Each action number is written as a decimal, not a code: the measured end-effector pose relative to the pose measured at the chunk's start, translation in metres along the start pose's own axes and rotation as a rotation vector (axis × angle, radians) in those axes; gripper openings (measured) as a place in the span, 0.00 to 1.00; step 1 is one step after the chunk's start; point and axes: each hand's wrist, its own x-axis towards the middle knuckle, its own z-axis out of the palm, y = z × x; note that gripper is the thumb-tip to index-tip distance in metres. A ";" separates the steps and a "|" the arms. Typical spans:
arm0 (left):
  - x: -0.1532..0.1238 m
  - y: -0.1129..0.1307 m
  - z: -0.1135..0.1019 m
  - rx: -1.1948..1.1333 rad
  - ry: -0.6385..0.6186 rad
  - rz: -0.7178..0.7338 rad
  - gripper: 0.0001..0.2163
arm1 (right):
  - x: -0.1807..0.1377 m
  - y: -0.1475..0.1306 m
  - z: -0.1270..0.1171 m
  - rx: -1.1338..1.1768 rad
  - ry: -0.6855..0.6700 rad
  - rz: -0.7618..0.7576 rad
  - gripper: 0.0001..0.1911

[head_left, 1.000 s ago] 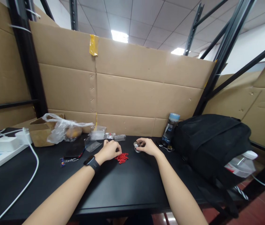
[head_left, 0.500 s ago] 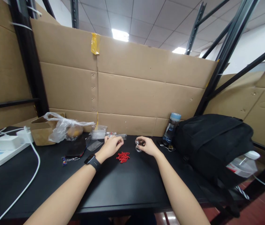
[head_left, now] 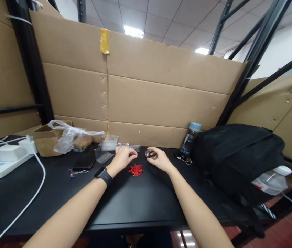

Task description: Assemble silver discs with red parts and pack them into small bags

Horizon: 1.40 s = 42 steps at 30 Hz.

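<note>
A small heap of red cord [head_left: 136,170] lies on the black table between my wrists. My left hand [head_left: 123,160], with a dark watch on its wrist, is above and left of the heap. Its thumb and fingertips are pinched together, with a bit of red showing at the tips, too small to make out fully. My right hand [head_left: 161,159] grips a small clear round container [head_left: 148,153] between thumb and fingers, raised a little and facing my left hand. The fingers hide part of it.
Behind my left hand lie clear plastic packets [head_left: 109,143]. Further left are a phone [head_left: 84,160], a keychain [head_left: 71,173], a plastic bag [head_left: 69,137] and a white power strip [head_left: 9,165]. A bottle [head_left: 189,139] and black backpack [head_left: 238,158] stand right.
My right hand has moved slightly left and up, turning the clear container toward my left hand. Red now shows at my left fingertips. The view has shifted slightly.
</note>
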 end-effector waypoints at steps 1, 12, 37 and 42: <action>0.000 0.001 0.001 -0.002 0.003 -0.011 0.06 | 0.000 -0.001 0.002 0.012 0.011 -0.006 0.27; 0.001 0.002 0.010 -0.193 0.130 -0.039 0.08 | 0.001 -0.023 0.018 0.179 0.084 0.022 0.23; 0.002 0.007 0.031 -0.458 0.203 0.032 0.09 | -0.001 -0.050 0.032 0.572 0.082 0.109 0.30; 0.000 0.009 0.028 -0.420 0.198 0.027 0.09 | -0.002 -0.048 0.032 0.614 0.075 0.156 0.31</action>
